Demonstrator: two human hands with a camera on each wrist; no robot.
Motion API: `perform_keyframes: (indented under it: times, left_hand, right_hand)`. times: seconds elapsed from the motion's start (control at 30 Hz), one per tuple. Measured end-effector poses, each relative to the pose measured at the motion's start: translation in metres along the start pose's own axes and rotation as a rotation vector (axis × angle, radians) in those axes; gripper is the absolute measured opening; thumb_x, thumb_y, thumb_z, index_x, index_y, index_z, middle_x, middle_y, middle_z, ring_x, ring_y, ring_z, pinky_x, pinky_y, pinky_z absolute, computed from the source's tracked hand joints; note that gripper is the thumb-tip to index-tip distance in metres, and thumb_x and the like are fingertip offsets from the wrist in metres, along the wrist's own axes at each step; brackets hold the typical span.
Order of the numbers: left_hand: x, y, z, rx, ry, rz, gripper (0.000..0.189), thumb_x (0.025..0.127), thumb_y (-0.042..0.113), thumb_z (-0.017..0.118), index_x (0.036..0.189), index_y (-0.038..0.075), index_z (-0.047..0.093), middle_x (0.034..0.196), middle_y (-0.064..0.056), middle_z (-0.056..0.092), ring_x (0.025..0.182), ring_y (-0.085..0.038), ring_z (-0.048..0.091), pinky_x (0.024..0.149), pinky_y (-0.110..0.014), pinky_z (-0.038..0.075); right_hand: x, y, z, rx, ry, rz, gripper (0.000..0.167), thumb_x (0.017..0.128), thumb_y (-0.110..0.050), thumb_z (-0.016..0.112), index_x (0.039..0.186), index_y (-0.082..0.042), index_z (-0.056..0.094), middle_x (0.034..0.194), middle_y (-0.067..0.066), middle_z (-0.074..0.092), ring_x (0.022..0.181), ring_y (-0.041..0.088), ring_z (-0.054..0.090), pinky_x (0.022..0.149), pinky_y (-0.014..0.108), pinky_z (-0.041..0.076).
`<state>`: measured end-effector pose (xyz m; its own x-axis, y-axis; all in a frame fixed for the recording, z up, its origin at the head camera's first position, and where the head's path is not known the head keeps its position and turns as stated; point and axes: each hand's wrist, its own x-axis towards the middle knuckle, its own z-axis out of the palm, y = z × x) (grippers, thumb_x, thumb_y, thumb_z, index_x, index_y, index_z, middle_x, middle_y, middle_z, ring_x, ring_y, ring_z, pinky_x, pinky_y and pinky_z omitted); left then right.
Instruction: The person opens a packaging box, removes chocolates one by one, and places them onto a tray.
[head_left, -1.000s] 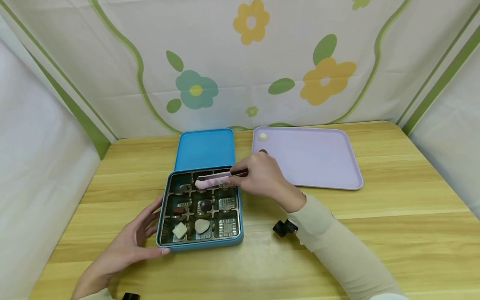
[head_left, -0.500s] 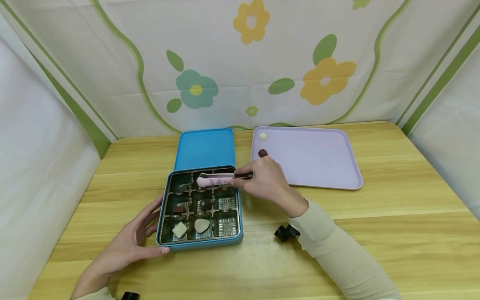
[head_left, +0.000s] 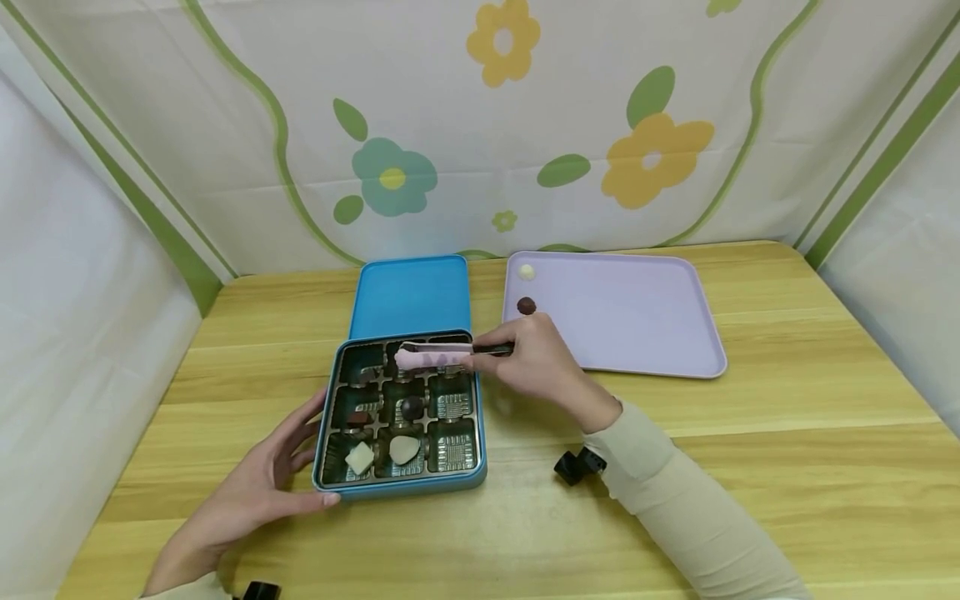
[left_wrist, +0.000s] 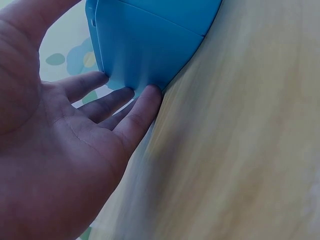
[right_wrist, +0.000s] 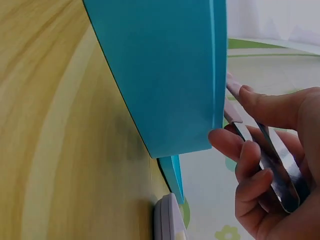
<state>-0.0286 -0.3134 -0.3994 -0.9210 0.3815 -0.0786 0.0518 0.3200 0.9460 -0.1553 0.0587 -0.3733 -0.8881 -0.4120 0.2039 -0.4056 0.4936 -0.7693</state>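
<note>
My right hand pinches a pair of tongs with pink tips and metal arms. The tips lie over the back middle compartment of a blue tin; whether anything is between them I cannot tell. Against the tin's left side rest the fingers of my left hand, fairly straight, its thumb at the front left corner. Inside the divided tray are a white square chocolate, a white rounded one, a dark round one and a brown block. Something dark sits in the back left compartment, hard to make out.
A blue lid lies behind the tin. To the right is a lilac tray with a white round chocolate and a brown round one near its left edge. A floral cloth stands behind the wooden table.
My right hand and the tongs have shifted slightly to the right, uncovering the brown round chocolate on the lilac tray. The left hand and the tin have stayed put.
</note>
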Motion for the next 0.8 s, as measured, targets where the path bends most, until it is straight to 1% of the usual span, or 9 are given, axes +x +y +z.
perform_keyframes:
  times: [0.07,0.17,0.37,0.43,0.53,0.6,0.67,0.73,0.8]
  left_hand:
    - [0.001,-0.001,0.0,-0.002,-0.005,-0.002,0.115,0.085,-0.003,0.086,0.174,0.024,0.018,0.176,-0.027,0.021,0.144,0.012,0.044,0.11,-0.008,0.043]
    - [0.002,-0.002,0.001,-0.007,-0.012,-0.007,0.115,0.086,-0.002,0.086,0.174,0.024,0.018,0.177,-0.027,0.021,0.144,0.012,0.044,0.11,-0.008,0.043]
    - [0.004,-0.003,0.002,-0.008,-0.016,-0.016,0.115,0.087,-0.001,0.086,0.174,0.026,0.017,0.178,-0.025,0.018,0.144,0.015,0.042,0.11,-0.007,0.041]
    - [0.004,-0.004,0.002,-0.014,-0.02,-0.012,0.115,0.087,-0.001,0.086,0.174,0.026,0.016,0.178,-0.025,0.018,0.144,0.015,0.042,0.111,-0.007,0.042]
    - [0.005,-0.004,0.002,-0.022,-0.027,-0.001,0.115,0.087,-0.003,0.085,0.175,0.025,0.016,0.178,-0.027,0.017,0.145,0.014,0.041,0.111,-0.008,0.042]
    - [0.005,-0.004,0.002,-0.027,-0.031,0.006,0.115,0.087,-0.003,0.084,0.175,0.024,0.015,0.178,-0.028,0.016,0.145,0.014,0.041,0.111,-0.008,0.042]
    - [0.005,-0.003,0.002,-0.027,-0.029,0.01,0.115,0.087,-0.004,0.084,0.175,0.024,0.015,0.178,-0.028,0.016,0.145,0.014,0.041,0.111,-0.007,0.042]
    - [0.004,-0.002,0.001,-0.023,-0.024,0.008,0.115,0.087,-0.004,0.084,0.175,0.024,0.015,0.178,-0.028,0.016,0.145,0.014,0.041,0.111,-0.007,0.042]
    - [0.002,-0.001,0.001,-0.02,-0.018,0.002,0.116,0.086,-0.004,0.085,0.175,0.024,0.015,0.178,-0.028,0.016,0.145,0.015,0.041,0.111,-0.007,0.042]
  right_hand:
    - [0.0,0.003,-0.003,0.021,0.015,0.0,0.023,0.09,-0.025,0.089,0.105,-0.007,0.087,0.104,0.008,0.085,0.091,0.018,0.08,0.075,0.027,0.062]
    - [-0.001,0.01,-0.01,0.054,0.038,0.04,0.022,0.09,-0.024,0.088,0.105,-0.008,0.087,0.101,0.009,0.085,0.085,0.019,0.077,0.071,0.027,0.06]
    - [-0.006,0.022,-0.033,0.136,0.088,0.214,0.026,0.091,-0.03,0.087,0.108,-0.011,0.087,0.107,0.01,0.084,0.092,0.02,0.071,0.069,0.023,0.052]
    - [-0.01,0.028,-0.042,0.148,0.1,0.26,0.028,0.093,-0.032,0.086,0.111,-0.011,0.087,0.108,0.011,0.084,0.087,0.022,0.071,0.063,0.022,0.046]
    - [-0.016,0.04,-0.057,0.11,0.132,0.291,0.03,0.095,-0.034,0.083,0.116,-0.012,0.086,0.106,0.01,0.085,0.081,0.02,0.07,0.06,0.024,0.043]
    - [-0.021,0.048,-0.067,0.069,0.161,0.307,0.032,0.096,-0.037,0.082,0.116,-0.013,0.085,0.103,0.01,0.085,0.086,0.018,0.072,0.064,0.024,0.047]
    - [-0.027,0.056,-0.078,0.04,0.186,0.339,0.034,0.097,-0.04,0.08,0.118,-0.014,0.085,0.101,0.008,0.085,0.091,0.02,0.073,0.069,0.024,0.052]
    - [-0.032,0.065,-0.088,0.03,0.202,0.373,0.037,0.098,-0.044,0.078,0.12,-0.014,0.084,0.099,0.008,0.085,0.092,0.026,0.073,0.07,0.026,0.053]
    - [-0.035,0.074,-0.097,0.026,0.215,0.415,0.042,0.099,-0.048,0.076,0.123,-0.014,0.083,0.098,0.005,0.085,0.094,0.026,0.073,0.072,0.024,0.055]
